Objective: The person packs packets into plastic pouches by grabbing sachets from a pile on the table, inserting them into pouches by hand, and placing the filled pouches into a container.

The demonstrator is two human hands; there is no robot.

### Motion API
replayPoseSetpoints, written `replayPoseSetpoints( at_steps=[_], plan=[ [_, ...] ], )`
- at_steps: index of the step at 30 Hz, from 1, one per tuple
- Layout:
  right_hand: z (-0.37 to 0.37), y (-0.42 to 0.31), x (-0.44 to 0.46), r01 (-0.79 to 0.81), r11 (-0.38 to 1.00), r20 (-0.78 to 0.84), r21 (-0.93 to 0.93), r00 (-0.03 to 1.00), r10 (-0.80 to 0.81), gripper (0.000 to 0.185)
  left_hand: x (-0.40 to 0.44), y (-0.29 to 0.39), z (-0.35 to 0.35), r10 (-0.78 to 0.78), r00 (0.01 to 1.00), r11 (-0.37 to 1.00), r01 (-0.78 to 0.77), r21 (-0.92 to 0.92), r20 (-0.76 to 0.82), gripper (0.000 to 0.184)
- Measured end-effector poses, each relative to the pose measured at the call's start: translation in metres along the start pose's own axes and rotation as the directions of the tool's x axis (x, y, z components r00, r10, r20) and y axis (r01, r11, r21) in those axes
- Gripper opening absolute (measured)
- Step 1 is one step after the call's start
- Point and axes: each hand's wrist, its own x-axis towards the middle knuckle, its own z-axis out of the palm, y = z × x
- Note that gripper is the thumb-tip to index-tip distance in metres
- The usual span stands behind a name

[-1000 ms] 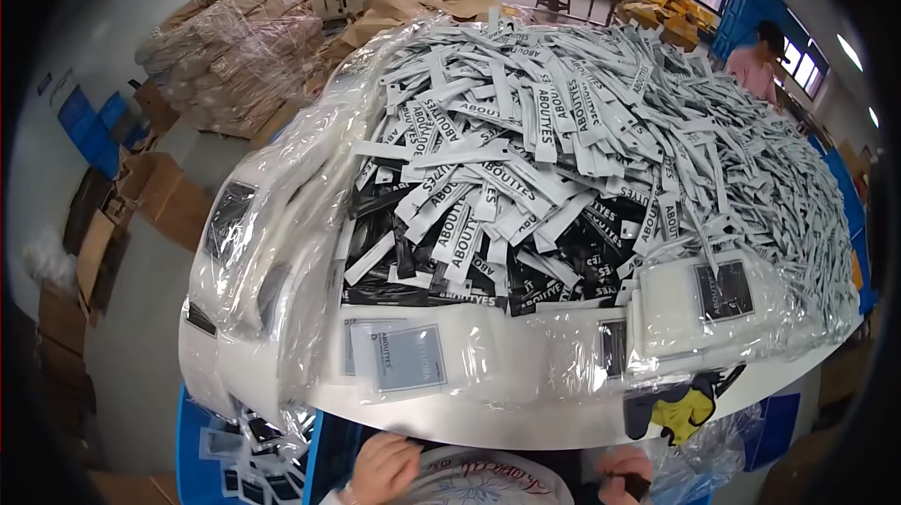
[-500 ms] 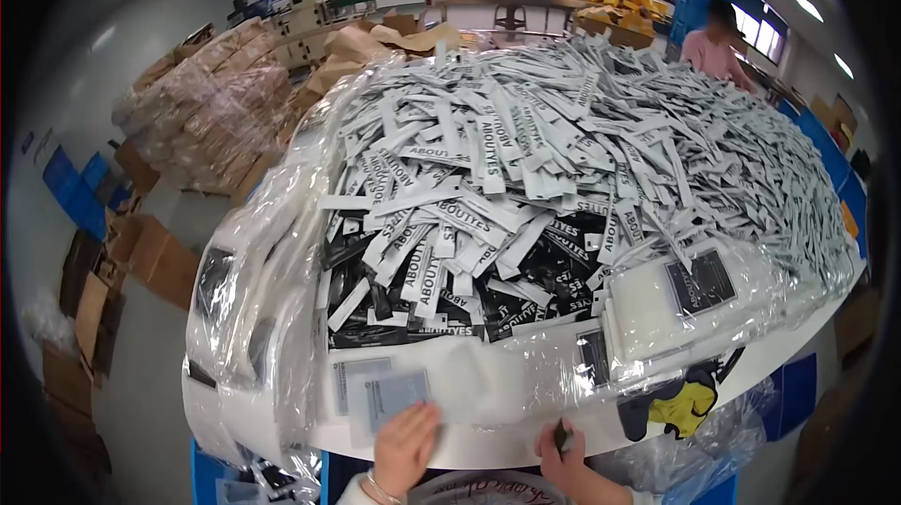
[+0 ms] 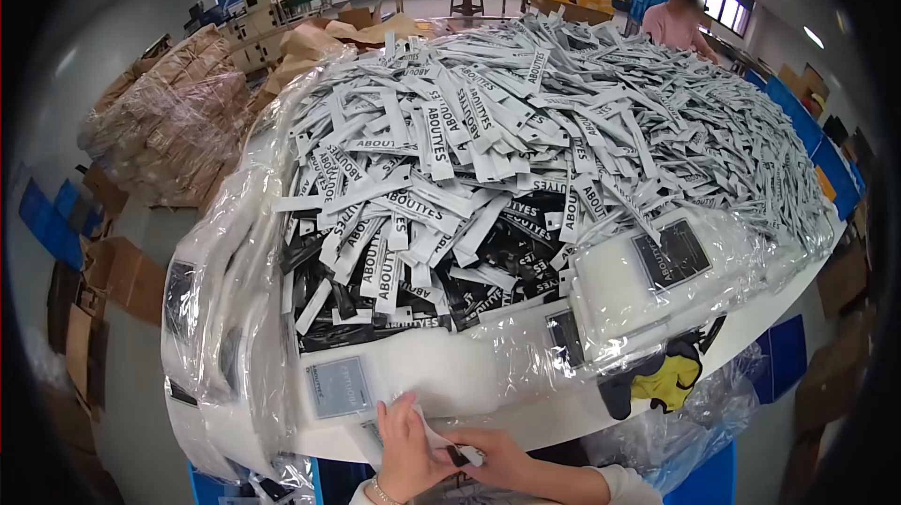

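My left hand is closed on a clear, flat plastic bag, mostly hidden behind the fingers. Beside it, nearly touching, my right hand pinches a small black and white packet at the edge of that bag. Whether the packet's tip is inside the bag I cannot tell. Another bag with a grey-blue printed panel lies on the white table near my left hand. Beyond it are black packets and a large heap of white "ABOUTYES" stick packets.
Stacks of plastic-wrapped bags stand at the left and right. A yellow and dark glove lies by the table's front right edge. Blue bins are below. A person in pink is at the far right.
My hands have come together; the right moved left with its packet toward the bag in my left hand. That bag has been drawn back toward me. The whole view has shifted slightly.
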Motion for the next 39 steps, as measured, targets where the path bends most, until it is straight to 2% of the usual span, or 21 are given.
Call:
replayPoseSetpoints(
  at_steps=[1, 2, 5, 6, 9, 10, 12, 13, 14, 15, 18, 19, 20, 21, 24, 28, 31, 32, 35, 36, 39],
  plan=[
    [-0.003, 0.000, 0.000, -0.061, 0.998, 0.032, -0.005, 0.998, 0.061, 0.032, 0.007, 0.003, 0.000, -0.016, 1.000, 0.999, 0.016, -0.028, -0.018, 0.082],
    [-0.007, 0.000, -0.003, -0.125, 0.992, 0.062, -0.011, 0.990, 0.125, 0.031, 0.008, 0.004, -0.001, 0.002, 0.999, 1.000, -0.002, 0.005, 0.053, 0.054],
    [-0.021, -0.001, -0.004, -0.162, 0.967, 0.148, -0.196, 0.970, 0.192, 0.032, -0.003, 0.000, -0.004, -0.029, 0.976, 0.952, 0.092, -0.291, 0.215, 0.071],
    [-0.023, 0.000, -0.003, -0.139, 0.951, 0.178, -0.276, 0.965, 0.193, 0.033, -0.005, -0.003, -0.005, 0.084, 0.968, 0.970, -0.025, -0.241, 0.238, 0.072],
    [-0.022, 0.031, -0.002, 0.082, 0.952, 0.089, -0.296, 0.994, -0.058, 0.026, 0.003, -0.004, -0.009, 0.066, 0.979, 0.974, -0.021, -0.227, 0.195, 0.050],
    [-0.024, 0.014, 0.008, 0.160, 0.961, -0.018, -0.225, 0.986, -0.168, 0.025, -0.001, -0.015, -0.005, 0.099, 0.980, 0.987, -0.075, -0.145, 0.171, 0.072],
    [-0.040, -0.006, 0.008, -0.033, 0.993, -0.099, 0.111, 0.994, 0.044, 0.028, 0.009, -0.015, -0.010, 0.057, 0.986, 0.996, -0.047, -0.072, 0.155, 0.080],
    [-0.039, 0.001, 0.011, 0.012, 0.875, -0.089, 0.484, 0.995, 0.035, 0.022, 0.013, -0.015, -0.012, 0.039, 0.988, 0.999, -0.034, -0.038, 0.147, 0.084],
    [-0.037, -0.009, 0.023, 0.045, 0.621, -0.078, 0.782, 0.997, 0.026, 0.020, 0.016, -0.011, -0.009, 0.034, 0.981, 0.998, -0.025, -0.051, 0.189, 0.087],
    [-0.039, -0.032, 0.032, 0.139, 0.401, -0.136, 0.905, 0.990, -0.036, 0.025, 0.020, -0.007, -0.004, 0.036, 0.974, 0.998, -0.022, -0.066, 0.223, 0.091],
    [-0.039, -0.015, 0.031, 0.152, 0.926, -0.080, 0.344, 0.988, -0.132, 0.028, 0.023, 0.002, 0.012, 0.058, 0.992, 0.990, -0.043, -0.135, 0.113, 0.097],
    [-0.045, -0.034, 0.032, 0.057, 0.944, 0.089, 0.325, 0.992, -0.090, 0.038, 0.021, 0.002, 0.015, 0.063, 0.997, 0.986, -0.056, -0.160, 0.043, 0.098],
    [-0.047, -0.040, 0.035, 0.142, 0.972, 0.133, 0.190, 0.977, -0.169, 0.038, 0.019, -0.001, 0.017, 0.054, 0.998, 0.991, -0.049, -0.124, 0.039, 0.100],
    [-0.047, -0.042, 0.037, 0.229, 0.972, 0.190, 0.058, 0.953, -0.236, 0.037, 0.019, -0.003, 0.018, 0.054, 0.998, 0.993, -0.051, -0.109, 0.033, 0.100],
    [-0.053, -0.033, 0.036, 0.118, 0.956, 0.156, 0.269, 0.974, -0.164, 0.029, 0.013, -0.007, 0.015, 0.047, 0.999, 0.992, -0.046, -0.116, 0.011, 0.101],
    [-0.047, -0.030, 0.023, -0.157, 0.709, 0.083, 0.688, 0.987, 0.139, 0.031, 0.005, -0.010, 0.016, 0.093, 0.992, 0.985, -0.103, -0.141, -0.080, 0.106],
    [-0.045, -0.026, 0.023, 0.002, 0.974, 0.181, 0.227, 0.982, -0.045, 0.033, 0.009, -0.008, 0.016, 0.080, 0.996, 0.988, -0.084, -0.129, -0.032, 0.110],
    [-0.042, -0.019, 0.029, 0.229, 0.973, 0.283, -0.014, 0.935, -0.216, 0.047, 0.010, -0.006, 0.015, 0.060, 0.998, 0.989, -0.059, -0.135, 0.006, 0.111],
    [-0.035, -0.037, 0.026, 0.181, 0.979, -0.073, -0.095, 0.979, -0.188, 0.065, 0.010, -0.008, 0.017, 0.072, 0.997, 0.973, -0.065, -0.220, 0.022, 0.113],
    [-0.031, -0.034, 0.027, 0.197, 0.979, -0.311, 0.050, 0.935, -0.172, 0.062, 0.011, -0.007, 0.014, 0.067, 0.997, 0.975, -0.057, -0.213, 0.041, 0.112],
    [-0.051, -0.028, 0.014, 0.339, 0.821, 0.020, -0.459, 0.928, -0.372, 0.048, 0.013, -0.007, 0.008, 0.075, 0.993, 0.981, -0.056, -0.188, 0.092, 0.111]
  ],
)
